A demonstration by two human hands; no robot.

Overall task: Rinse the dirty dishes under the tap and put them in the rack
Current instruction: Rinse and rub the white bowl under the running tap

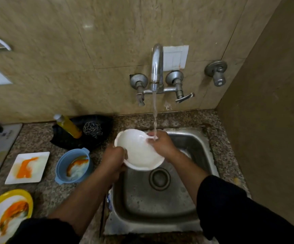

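Rinse under way — white bowl over the sink, beneath the running tap.
Left hand grips the near rim, right hand the far; rack next — none in view.

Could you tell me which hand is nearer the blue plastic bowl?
Left. The left hand, gripping the white scalloped bowl, is just right of the blue plastic bowl; the right hand is farther right.
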